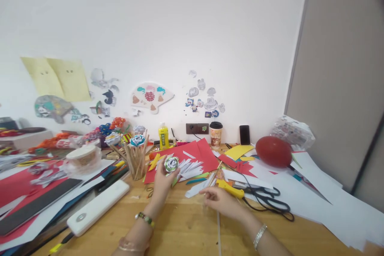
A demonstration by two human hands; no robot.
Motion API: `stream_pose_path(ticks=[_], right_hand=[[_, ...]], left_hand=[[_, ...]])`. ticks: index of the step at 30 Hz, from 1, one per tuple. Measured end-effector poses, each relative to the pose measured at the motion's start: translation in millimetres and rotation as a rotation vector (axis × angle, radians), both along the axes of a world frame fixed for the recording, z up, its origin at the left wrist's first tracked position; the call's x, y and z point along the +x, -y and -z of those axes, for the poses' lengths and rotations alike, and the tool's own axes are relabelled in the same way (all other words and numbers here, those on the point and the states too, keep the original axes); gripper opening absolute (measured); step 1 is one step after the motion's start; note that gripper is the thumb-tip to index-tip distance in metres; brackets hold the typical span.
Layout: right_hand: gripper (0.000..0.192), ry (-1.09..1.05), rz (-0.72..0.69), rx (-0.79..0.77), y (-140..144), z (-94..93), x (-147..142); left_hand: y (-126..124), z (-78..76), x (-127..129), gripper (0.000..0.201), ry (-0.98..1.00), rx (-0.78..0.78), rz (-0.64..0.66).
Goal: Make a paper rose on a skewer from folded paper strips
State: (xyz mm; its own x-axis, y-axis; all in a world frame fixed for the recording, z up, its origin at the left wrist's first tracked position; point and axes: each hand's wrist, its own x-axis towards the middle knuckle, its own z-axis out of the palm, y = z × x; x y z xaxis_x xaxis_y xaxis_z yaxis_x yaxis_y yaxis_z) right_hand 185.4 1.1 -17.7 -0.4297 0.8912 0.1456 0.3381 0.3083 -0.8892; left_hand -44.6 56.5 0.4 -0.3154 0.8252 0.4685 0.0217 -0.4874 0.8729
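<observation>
Held up over the paper scraps, a rolled paper flower in white, green and black sits between the thumb and fingers of my left hand. My right hand hovers above the wooden table with its fingers loosely bent and apart, and nothing shows in them. Just beyond it lies a yellow glue gun with a black cord. Scissors with black handles rest beside the glue gun. White folded paper strips are heaped on red paper past both hands.
Left of my hands stand a bundle of wooden sticks and a white power strip. Along the wall are a yellow bottle, a lidded coffee cup and a phone. A red balloon and white sheets lie right.
</observation>
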Motion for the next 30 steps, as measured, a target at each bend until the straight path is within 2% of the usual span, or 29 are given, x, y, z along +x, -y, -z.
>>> stream_pose_path(ticks=[3, 8, 12, 15, 19, 24, 27, 30], right_hand=[[0.035, 0.068, 0.000, 0.041, 0.7, 4.5, -2.6], [0.034, 0.067, -0.045, 0.062, -1.3, 14.7, -4.2], [0.032, 0.086, -0.065, 0.068, -0.7, 16.5, -4.8], [0.032, 0.082, -0.057, 0.068, -1.0, 15.9, -5.4], [0.030, -0.046, 0.020, 0.075, -4.7, 12.5, -6.9], [0.039, -0.321, 0.138, 0.072, -8.0, 5.7, -11.5], [0.050, -0.425, 0.121, 0.050, -5.6, 4.5, -16.1], [0.048, -0.491, 0.101, 0.025, -1.3, 4.4, -19.8]], left_hand=[[-2.5, -1.3, -1.6, 0.059, 0.161, -0.024, 0.066], [2.2, -4.2, -3.6, 0.052, 0.206, -0.033, 0.209], [14.2, -10.6, -2.2, 0.052, 0.298, -0.095, 0.411], [22.5, -16.0, 0.6, 0.054, 0.346, -0.124, 0.484], [26.9, -17.1, 8.3, 0.058, 0.303, -0.133, 0.519], [29.7, -2.8, 27.6, 0.062, 0.123, -0.168, 0.516], [37.9, 4.7, 41.5, 0.058, 0.003, -0.208, 0.614], [47.5, 6.2, 50.5, 0.053, -0.040, -0.238, 0.705]])
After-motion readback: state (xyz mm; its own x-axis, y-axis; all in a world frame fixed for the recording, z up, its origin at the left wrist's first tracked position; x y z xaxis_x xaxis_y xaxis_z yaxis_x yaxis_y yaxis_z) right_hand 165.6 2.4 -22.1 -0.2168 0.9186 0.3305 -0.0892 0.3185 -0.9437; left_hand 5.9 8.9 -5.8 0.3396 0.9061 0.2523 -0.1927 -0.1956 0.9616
